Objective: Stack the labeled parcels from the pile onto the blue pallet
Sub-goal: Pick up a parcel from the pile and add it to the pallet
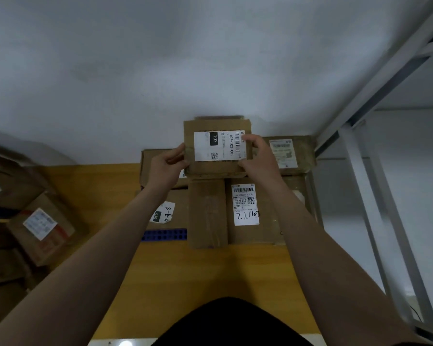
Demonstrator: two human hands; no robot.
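I hold a small brown parcel (216, 148) with a white label reading "102-102-C01" between both hands, over the back of the stack. My left hand (167, 164) grips its left edge, my right hand (258, 156) grips its right edge with the thumb on the label. Below it, several cardboard parcels lie side by side on the blue pallet (164, 234), of which only a perforated strip shows. One parcel (250, 213) carries a label with handwritten numbers, another (289, 153) sits at the back right against the wall.
The pile of labeled parcels (40, 228) lies at the left on the yellow floor (185, 270). A white wall rises behind the pallet. A white metal shelf frame (375, 186) stands close on the right.
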